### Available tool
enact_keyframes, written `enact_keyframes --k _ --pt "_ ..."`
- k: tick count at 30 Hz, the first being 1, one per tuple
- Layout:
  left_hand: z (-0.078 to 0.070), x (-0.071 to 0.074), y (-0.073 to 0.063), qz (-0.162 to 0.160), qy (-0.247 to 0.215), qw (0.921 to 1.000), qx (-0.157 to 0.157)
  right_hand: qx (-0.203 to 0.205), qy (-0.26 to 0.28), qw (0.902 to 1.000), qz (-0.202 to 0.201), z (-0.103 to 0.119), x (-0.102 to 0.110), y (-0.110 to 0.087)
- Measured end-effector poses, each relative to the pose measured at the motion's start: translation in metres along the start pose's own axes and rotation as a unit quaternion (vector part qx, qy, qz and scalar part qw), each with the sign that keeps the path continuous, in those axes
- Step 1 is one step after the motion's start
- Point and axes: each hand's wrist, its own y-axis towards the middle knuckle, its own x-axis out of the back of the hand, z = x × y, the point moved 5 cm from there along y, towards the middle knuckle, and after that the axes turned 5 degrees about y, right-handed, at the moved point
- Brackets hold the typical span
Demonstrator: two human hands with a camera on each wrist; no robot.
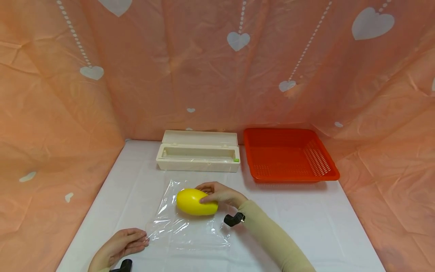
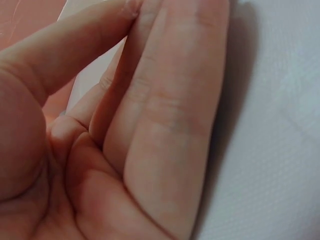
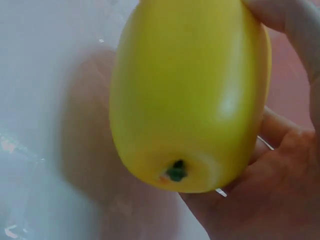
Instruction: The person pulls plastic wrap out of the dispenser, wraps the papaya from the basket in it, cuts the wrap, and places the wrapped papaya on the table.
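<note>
Right hand [image 1: 222, 195] grasps yellow mango [image 1: 196, 202] from its right end, on plastic wrap sheet [image 1: 190, 223] mid-worktop [image 1: 306, 219]. Mango's long axis runs left-right, parallel to front edge. Left hand [image 1: 119, 247] flat, fingers straight, at sheet's front-left corner, farther from mango. Wrap dispenser [image 1: 198, 151], red basket [image 1: 289, 155] along back edge.

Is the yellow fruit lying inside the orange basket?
No, the yellow fruit rests on the clear plastic sheet, held by the right hand, while the orange basket stands apart behind it.
</note>
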Motion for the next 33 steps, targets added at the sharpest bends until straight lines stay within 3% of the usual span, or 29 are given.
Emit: enact_keyframes --k 9,33 --pt "0.002 0.002 0.000 -0.004 0.005 1.0000 0.006 -0.003 -0.033 0.9994 -0.008 -0.009 -0.007 -0.002" --pt "0.002 0.001 0.002 -0.009 0.016 0.9997 0.013 -0.002 -0.052 0.9985 -0.018 -0.020 -0.010 -0.002"
